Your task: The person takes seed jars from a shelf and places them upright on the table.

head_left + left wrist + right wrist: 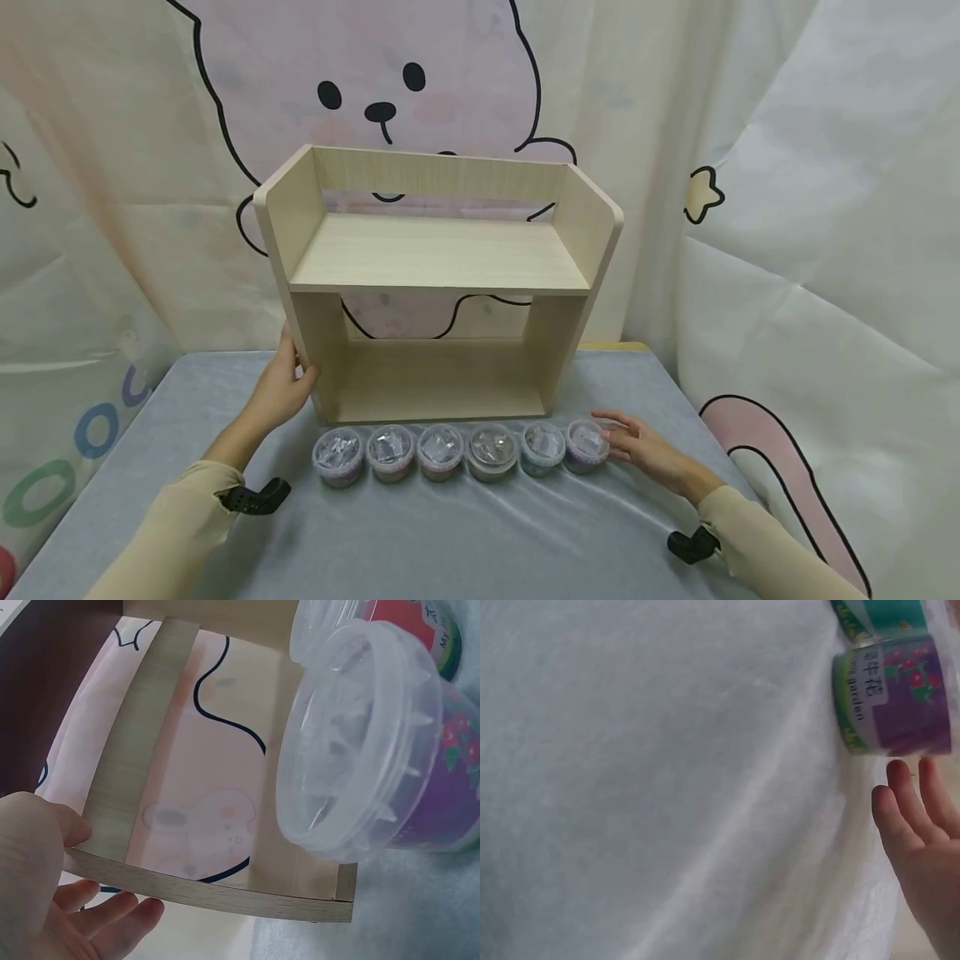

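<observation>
A pale wooden two-tier shelf (441, 252) stands on the table behind a row of tubs. My left hand (281, 385) holds its left side panel, thumb round the front edge and fingers along the outside, as the left wrist view also shows. Several small round tubs with clear lids are lined up before the shelf; the leftmost tub (339, 458) is nearest my left hand. At the right end is a purple flower-labelled tub (915, 697). Fingers of my right hand (643, 448) are extended right at its side, curled round nothing.
A grey-blue cloth (480, 542) covers the table, with folds near the right hand. Cream curtains with a cartoon bear (450, 67) hang behind the shelf and along both sides. A yellow edge (611, 346) shows at the table's back right.
</observation>
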A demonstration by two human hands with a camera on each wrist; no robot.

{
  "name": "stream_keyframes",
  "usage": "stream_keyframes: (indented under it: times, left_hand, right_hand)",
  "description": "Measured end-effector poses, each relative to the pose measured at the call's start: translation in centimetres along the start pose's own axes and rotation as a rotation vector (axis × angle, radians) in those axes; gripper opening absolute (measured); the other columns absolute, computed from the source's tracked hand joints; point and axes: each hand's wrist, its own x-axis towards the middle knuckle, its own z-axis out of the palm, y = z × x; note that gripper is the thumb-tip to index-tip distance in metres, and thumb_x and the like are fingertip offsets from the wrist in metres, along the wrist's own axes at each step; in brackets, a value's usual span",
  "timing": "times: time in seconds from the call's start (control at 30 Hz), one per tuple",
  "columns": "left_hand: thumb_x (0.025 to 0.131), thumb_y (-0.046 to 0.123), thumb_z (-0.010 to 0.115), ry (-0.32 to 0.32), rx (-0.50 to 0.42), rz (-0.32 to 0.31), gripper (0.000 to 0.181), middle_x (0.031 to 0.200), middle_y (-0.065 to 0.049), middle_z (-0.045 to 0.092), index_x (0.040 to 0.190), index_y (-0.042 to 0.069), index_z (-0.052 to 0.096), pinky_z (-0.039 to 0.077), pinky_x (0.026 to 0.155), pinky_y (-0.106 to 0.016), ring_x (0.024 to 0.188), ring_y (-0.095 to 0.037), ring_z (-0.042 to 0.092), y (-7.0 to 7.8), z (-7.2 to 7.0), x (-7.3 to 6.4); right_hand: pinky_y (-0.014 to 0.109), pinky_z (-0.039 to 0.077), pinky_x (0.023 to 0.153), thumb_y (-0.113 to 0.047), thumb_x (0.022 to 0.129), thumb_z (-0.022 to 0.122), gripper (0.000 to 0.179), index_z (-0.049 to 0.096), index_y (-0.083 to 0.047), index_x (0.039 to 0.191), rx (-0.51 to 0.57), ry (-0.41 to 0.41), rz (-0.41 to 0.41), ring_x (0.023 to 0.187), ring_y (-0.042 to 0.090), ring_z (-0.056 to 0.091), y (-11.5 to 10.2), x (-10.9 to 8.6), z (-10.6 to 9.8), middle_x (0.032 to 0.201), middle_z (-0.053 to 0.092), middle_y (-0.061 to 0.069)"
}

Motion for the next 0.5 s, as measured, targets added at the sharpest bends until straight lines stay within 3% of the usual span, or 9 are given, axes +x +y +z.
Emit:
stream_keyframes:
  times: [0.1,0.27,0.5]
  left_hand:
    - [0.1,0.004,0.052,0.002,-0.021,0.005,0.089,0.154,-0.038,0.033,0.163,0.029,-0.006,0.044,0.099,-0.071,0.136,-0.063,0.039,0.1,-0.1,-0.3]
    - [0.103,0.011,0.052,-0.003,-0.024,0.01,0.084,0.156,-0.037,0.032,0.163,0.034,-0.002,0.052,0.087,-0.069,0.126,-0.063,0.05,0.2,-0.3,-1.0]
    - [0.102,0.008,0.05,0.031,-0.014,0.012,0.078,0.152,-0.036,0.039,0.164,0.028,0.006,0.054,0.085,-0.067,0.119,-0.058,0.058,0.3,-0.4,-1.9]
  right_hand:
    - [0.017,0.051,0.097,-0.024,0.108,0.045,0.063,0.019,0.009,0.156,0.002,0.054,-0.004,0.116,-0.007,0.058,-0.2,0.1,0.2,0.157,0.025,0.036]
    - [0.018,0.052,0.095,-0.023,0.107,0.048,0.062,0.024,0.011,0.153,-0.044,0.114,-0.025,0.113,-0.007,0.06,-0.6,0.2,0.4,0.154,0.034,0.038]
    - [0.016,0.051,0.093,-0.016,0.105,0.051,0.051,0.038,0.012,0.146,-0.169,0.181,-0.144,0.112,-0.005,0.061,-1.9,0.0,0.2,0.143,0.044,0.042]
